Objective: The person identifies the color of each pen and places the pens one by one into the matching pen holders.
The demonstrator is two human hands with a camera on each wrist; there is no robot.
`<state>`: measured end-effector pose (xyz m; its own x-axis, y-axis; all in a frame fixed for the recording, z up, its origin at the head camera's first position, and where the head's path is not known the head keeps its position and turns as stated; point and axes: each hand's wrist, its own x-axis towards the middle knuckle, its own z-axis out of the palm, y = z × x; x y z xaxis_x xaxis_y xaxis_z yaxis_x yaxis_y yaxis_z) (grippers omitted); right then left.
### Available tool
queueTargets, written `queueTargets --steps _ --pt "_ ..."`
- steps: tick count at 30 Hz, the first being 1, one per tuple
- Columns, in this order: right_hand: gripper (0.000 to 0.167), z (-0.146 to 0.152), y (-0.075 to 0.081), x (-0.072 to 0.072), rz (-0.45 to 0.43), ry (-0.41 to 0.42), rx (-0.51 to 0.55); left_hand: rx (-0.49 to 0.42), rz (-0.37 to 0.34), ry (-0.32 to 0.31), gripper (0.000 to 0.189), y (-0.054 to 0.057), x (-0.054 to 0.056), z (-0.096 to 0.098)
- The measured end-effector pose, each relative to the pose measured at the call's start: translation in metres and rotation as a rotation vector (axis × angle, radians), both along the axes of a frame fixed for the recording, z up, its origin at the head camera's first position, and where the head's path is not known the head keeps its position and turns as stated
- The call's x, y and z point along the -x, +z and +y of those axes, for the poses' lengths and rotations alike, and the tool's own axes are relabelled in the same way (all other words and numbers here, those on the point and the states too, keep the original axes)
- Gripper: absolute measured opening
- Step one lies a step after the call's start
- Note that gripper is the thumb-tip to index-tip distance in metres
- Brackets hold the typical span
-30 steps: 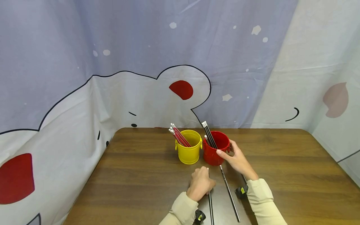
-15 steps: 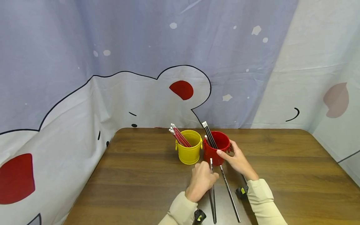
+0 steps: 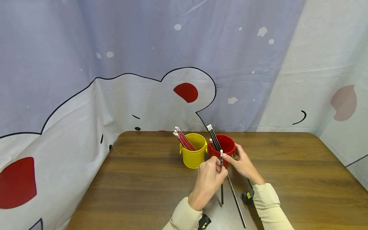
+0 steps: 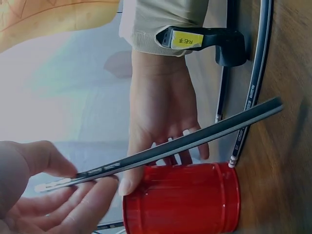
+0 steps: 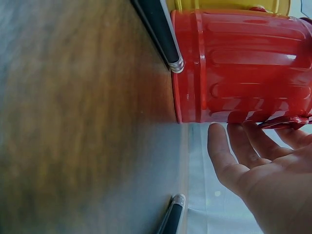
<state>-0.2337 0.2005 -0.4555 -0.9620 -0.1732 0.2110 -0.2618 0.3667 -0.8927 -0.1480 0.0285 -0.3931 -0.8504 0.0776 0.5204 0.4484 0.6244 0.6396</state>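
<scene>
My left hand [image 3: 207, 180] pinches a black pencil [image 4: 195, 139] between thumb and fingers near its white eraser end. The pencil hangs nearly upright in front of the red bucket [image 3: 214, 156], eraser up, its other end pointing down at the table. Several black pencils [image 3: 214, 138] lean inside that bucket, erasers up. At the bucket's right side, my right hand [image 3: 244, 164] holds it, thumb at the front rim and fingers along the side by the handle. Another black pencil [image 3: 237, 203] lies on the table, its eraser end close to the bucket's base.
A yellow bucket [image 3: 193, 159] with several red pencils [image 3: 184, 139] stands just left of the red one. One more black pencil [image 5: 171, 219] lies partly under my right wrist. Behind the wooden table [image 3: 138, 185] hangs a printed curtain [image 3: 138, 41].
My left hand has lifted the black pencil off the table and brought it up and right toward the red bucket, tilting it upright. My right hand has stayed at the bucket.
</scene>
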Motion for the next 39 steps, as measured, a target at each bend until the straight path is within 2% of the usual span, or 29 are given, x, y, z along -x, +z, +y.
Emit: queueTargets --steps 6,11,17,20,24,30,39 --pt "0.064 0.001 -0.002 0.000 0.022 0.006 -0.001 -0.077 0.156 -0.055 0.005 -0.002 0.001 0.002" --pt "0.062 0.001 -0.001 -0.001 0.037 0.011 0.001 -0.098 0.261 -0.090 0.005 -0.005 0.004 0.002" --pt "0.060 -0.006 0.021 -0.012 0.034 0.028 0.018 -0.109 0.289 -0.130 0.005 -0.006 0.006 0.001" --pt "0.061 -0.005 0.017 -0.007 0.033 0.028 0.007 -0.124 0.294 -0.140 0.006 -0.005 0.008 -0.001" --pt "0.064 -0.001 0.002 0.003 0.023 0.019 -0.007 -0.139 0.315 -0.138 0.004 -0.003 0.012 -0.003" --pt "0.062 -0.001 0.002 0.003 0.039 0.024 0.000 -0.140 0.332 -0.153 0.005 0.011 0.019 -0.004" --pt "0.061 0.001 0.001 0.001 0.039 0.033 -0.005 -0.114 0.393 -0.179 0.005 0.047 0.034 -0.004"
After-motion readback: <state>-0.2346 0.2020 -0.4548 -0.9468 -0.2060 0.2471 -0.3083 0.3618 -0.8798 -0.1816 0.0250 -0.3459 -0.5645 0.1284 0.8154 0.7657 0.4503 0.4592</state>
